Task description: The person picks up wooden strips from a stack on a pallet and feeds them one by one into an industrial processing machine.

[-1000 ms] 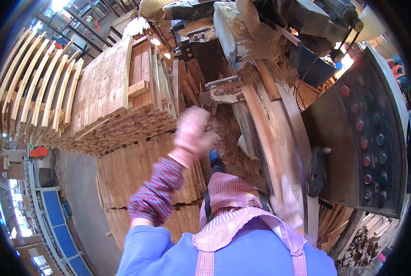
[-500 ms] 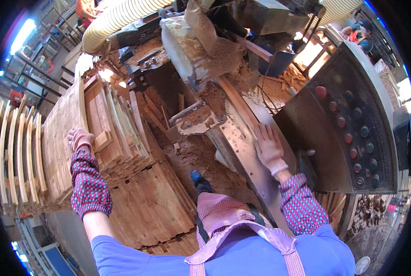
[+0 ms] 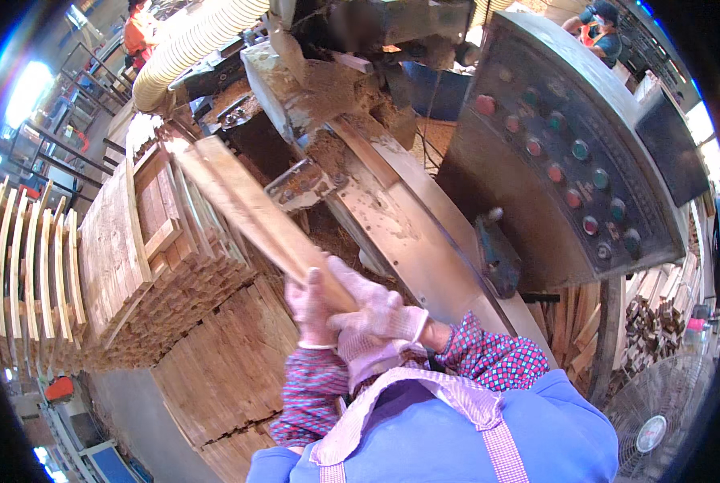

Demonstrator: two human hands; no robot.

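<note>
- My left hand (image 3: 308, 309) and right hand (image 3: 386, 311), gloved and close together, clamp the near end of the boards (image 3: 251, 211).
- The boards slant from my grip toward 11 o'clock.
- A wood stack (image 3: 114, 233) stands at 10, the machine bed (image 3: 412, 233) at 1, a button panel (image 3: 541, 201) at 2.

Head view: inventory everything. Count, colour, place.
Held wood: one or two pieces, tan, centre
Board stacks: two, tan, left
Slats: several, pale, far left
Hose lengths: two, cream, top
Machine bed: one, metallic, centre right
Control panel: one, black, upper right
Buttons: several, red and green, panel
Offcuts: many, brown, right
Fan: one, grey, lower right
Co-workers: two, orange and dark clothes, top
Apron: one, pink, bottom
Left hand: one, pink-gloved, on wood
Right hand: one, pink-gloved, on wood
</note>
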